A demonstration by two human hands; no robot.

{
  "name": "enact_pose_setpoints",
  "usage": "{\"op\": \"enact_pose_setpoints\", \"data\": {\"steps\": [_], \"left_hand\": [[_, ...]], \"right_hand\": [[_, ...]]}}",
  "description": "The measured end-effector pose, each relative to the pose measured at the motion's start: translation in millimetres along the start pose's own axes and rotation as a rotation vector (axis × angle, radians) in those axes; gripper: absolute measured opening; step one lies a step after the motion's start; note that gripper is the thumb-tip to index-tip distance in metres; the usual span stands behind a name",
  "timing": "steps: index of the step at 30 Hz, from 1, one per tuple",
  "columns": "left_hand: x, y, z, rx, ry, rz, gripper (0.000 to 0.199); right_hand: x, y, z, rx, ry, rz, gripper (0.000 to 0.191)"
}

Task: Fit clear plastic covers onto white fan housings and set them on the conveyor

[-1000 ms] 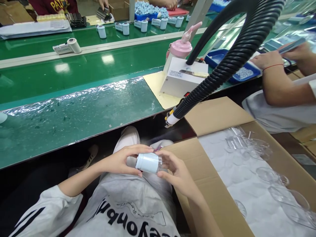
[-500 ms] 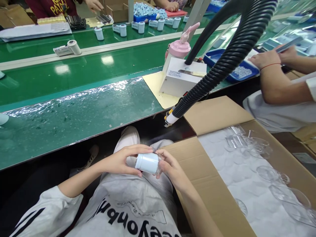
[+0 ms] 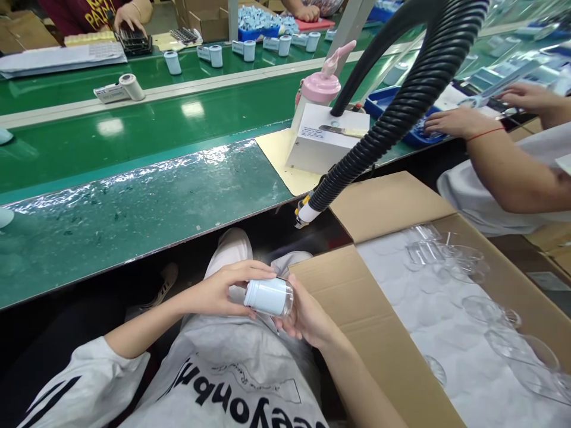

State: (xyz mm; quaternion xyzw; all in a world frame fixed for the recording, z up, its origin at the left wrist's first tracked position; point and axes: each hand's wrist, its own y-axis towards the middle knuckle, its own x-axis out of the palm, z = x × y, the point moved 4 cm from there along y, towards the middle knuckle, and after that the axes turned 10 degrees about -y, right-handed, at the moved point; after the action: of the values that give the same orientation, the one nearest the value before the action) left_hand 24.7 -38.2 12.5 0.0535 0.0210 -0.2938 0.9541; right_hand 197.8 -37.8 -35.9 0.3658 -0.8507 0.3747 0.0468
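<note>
A pale blue cylindrical part (image 3: 266,297) lies on its side above my lap, with a clear plastic cover (image 3: 288,298) over its right end. My left hand (image 3: 220,290) grips it from the left, thumb below and fingers along the top. Close against the clear end is my right hand (image 3: 310,312), its palm turned up and its fingers loosely spread. Whether the right palm touches the cover I cannot tell. Just beyond my knees hangs the nozzle (image 3: 306,214) of a black corrugated hose (image 3: 392,119).
An open cardboard box (image 3: 401,199) at my right holds several clear plastic covers (image 3: 426,252) on white lining. Ahead run a green bench (image 3: 156,208) and conveyor (image 3: 169,128). A white box-shaped device (image 3: 325,139) and a pink-lidded bottle (image 3: 319,88) stand there. A co-worker's hands (image 3: 464,122) are at right.
My right hand has loosened from the clear cover and turned palm up, fingers lower. My left hand keeps its hold. The right co-worker's hand moved left to the blue tray.
</note>
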Motion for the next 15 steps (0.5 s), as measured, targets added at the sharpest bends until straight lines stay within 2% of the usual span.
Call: {"op": "enact_pose_setpoints", "data": {"steps": [2, 4, 6, 8, 9, 11, 13, 15], "left_hand": [[0.9, -2, 1, -0.066, -0.006, 0.03, 0.062], [1.4, -3, 1, -0.141, -0.042, 0.071, 0.061], [2.2, -5, 2, -0.199, -0.113, 0.108, 0.063], [3.2, -6, 2, -0.235, -0.19, 0.135, 0.063], [3.5, -6, 2, -0.243, -0.223, 0.147, 0.064], [4.1, -5, 3, -0.251, -0.261, 0.15, 0.063], [4.1, -3, 3, -0.252, -0.266, 0.132, 0.063], [3.2, -2, 3, -0.237, -0.242, 0.11, 0.067]], "right_hand": [[-2, 0, 3, -0.048, -0.054, 0.002, 0.083], [-9, -4, 1, -0.214, -0.162, 0.127, 0.077], [-17, -13, -7, -0.486, -0.347, 0.332, 0.052], [-19, -26, -17, -0.805, -0.6, 0.478, 0.025], [-17, -32, -21, -0.955, -0.732, 0.497, 0.032], [-11, -40, -24, -1.179, -0.942, 0.454, 0.054], [-9, -43, -25, -1.245, -1.017, 0.396, 0.06], [-11, -40, -24, -1.149, -0.936, 0.361, 0.053]]}}
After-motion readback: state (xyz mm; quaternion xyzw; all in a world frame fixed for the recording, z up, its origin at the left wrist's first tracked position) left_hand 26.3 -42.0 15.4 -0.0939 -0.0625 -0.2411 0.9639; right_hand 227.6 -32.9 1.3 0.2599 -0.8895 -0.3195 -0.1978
